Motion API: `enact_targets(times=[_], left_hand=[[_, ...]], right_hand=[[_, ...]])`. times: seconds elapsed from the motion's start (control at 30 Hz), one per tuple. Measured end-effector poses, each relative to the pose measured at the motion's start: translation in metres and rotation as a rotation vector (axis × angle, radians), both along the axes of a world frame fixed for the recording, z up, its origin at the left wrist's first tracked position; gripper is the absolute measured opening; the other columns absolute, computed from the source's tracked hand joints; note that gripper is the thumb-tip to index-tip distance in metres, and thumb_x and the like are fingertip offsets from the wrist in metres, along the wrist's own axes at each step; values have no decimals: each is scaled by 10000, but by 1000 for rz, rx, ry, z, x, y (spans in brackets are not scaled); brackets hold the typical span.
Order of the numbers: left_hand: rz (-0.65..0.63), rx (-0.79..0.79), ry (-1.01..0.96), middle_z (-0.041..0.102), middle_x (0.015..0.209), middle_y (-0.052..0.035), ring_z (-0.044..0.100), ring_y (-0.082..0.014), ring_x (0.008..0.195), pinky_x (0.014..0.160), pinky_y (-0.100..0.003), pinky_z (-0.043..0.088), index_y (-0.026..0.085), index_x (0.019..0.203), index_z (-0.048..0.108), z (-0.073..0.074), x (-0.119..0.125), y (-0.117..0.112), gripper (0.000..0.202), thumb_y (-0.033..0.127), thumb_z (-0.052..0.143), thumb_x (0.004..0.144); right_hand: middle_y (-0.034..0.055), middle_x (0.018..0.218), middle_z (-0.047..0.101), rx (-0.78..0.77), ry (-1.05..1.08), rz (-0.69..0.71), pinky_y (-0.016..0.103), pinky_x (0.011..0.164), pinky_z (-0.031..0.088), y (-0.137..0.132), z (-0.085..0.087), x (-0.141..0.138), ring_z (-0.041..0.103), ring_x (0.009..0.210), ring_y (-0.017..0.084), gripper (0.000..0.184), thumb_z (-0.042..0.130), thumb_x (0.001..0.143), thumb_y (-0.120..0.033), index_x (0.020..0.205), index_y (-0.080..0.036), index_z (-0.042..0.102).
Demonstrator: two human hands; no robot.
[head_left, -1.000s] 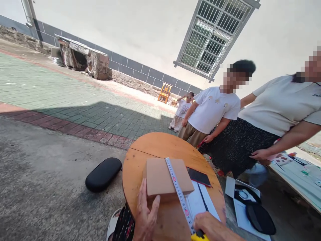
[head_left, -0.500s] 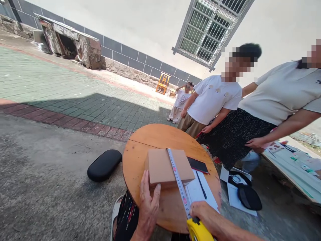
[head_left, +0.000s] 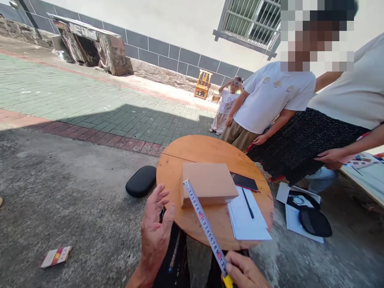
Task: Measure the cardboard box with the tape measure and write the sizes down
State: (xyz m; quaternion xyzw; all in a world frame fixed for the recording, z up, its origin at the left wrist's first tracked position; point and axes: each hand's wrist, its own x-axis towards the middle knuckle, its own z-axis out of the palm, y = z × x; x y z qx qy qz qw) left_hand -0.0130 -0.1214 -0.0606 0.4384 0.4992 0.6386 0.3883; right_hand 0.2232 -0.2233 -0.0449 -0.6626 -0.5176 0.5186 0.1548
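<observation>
My right hand (head_left: 244,270) is closed on a yellow tape measure (head_left: 228,281), whose case is mostly cut off by the bottom edge. Its extended blade (head_left: 205,224) slants up and left, the hooked tip over the front left part of a brown cardboard box (head_left: 210,182). Whether the tip touches the box I cannot tell. The box rests on a round wooden table (head_left: 192,148). My left hand (head_left: 157,224) is raised at the table's left front edge, fingers apart and holding nothing, away from the box.
White papers (head_left: 249,220) with a black pen (head_left: 247,203) and a phone (head_left: 244,182) lie right of the box. A black case (head_left: 141,181) is left of the table. Several people stand at the right, one in a white T-shirt (head_left: 273,96). An open box (head_left: 300,218) sits on the ground.
My left hand has left the box and lifted toward the left. The tape's tip has come from the box's far edge to its near left part. The view has shifted.
</observation>
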Motion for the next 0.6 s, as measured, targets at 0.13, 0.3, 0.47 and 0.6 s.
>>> enact_targets(times=[0.13, 0.3, 0.47, 0.6], left_hand=[[-173, -146, 50, 670, 1039, -82, 651, -196, 898, 774, -292, 537, 158, 1288, 546, 10, -5, 5, 551, 456, 634, 833], [-230, -263, 122, 632, 686, 10, 568, -128, 538, 531, -243, 499, 121, 1144, 621, 3, 5, -7, 503, 501, 626, 814], [-293, -410, 138, 630, 610, 13, 543, -134, 476, 480, -248, 485, 115, 1058, 660, -22, 29, -36, 600, 599, 685, 706], [-331, -484, 173, 667, 647, -31, 590, -172, 512, 490, -278, 519, 117, 1017, 708, -40, 46, -62, 663, 670, 697, 649]], right_hand=[[-52, 618, 340, 27, 12, 33, 243, 574, 254, -20, -37, -22, 326, 607, 116, 327, 424, 879, -471, 696, -201, 446], [-43, 630, 405, -45, 278, -36, 225, 574, 303, -46, -68, -26, 372, 603, 114, 414, 495, 811, -592, 721, -188, 516], [13, 890, 621, -91, 542, -102, 257, 742, 426, -71, -82, -12, 572, 810, 178, 641, 706, 621, -555, 1140, -197, 587], [101, 1134, 655, -68, 474, -160, 298, 914, 434, -75, -77, -6, 615, 1046, 258, 769, 756, 589, -466, 1261, -152, 551]])
